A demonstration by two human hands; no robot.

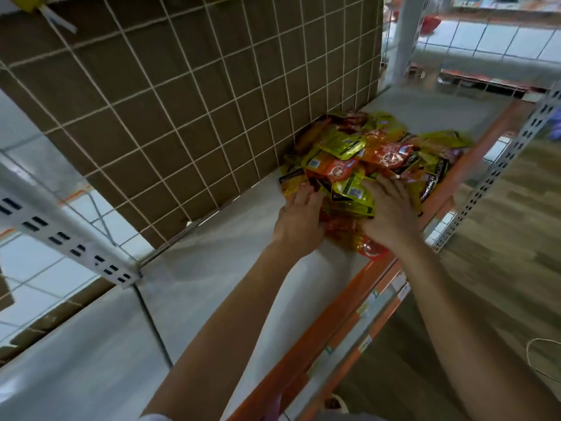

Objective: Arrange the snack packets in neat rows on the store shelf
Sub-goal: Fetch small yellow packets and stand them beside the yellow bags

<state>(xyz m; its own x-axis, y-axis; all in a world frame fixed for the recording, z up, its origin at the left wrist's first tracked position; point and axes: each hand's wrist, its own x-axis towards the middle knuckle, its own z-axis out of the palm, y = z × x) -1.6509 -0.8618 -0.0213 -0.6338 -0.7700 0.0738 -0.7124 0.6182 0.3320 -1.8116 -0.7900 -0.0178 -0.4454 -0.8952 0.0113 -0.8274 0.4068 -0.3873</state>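
Bare forearms [230, 314] reach toward the pile of snack packets [364, 150], a loose yellow and orange heap on the white shelf [212, 268]. Left of the pile stands a wire grid [182, 117] backed by brown cardboard. The left hand [299, 226] touches the pile's near-left edge, fingers extended. The right hand [390, 211] lies flat on the pile, fingers spread. Right of the pile run an orange shelf edge [334, 314] and a slotted post [501, 165].
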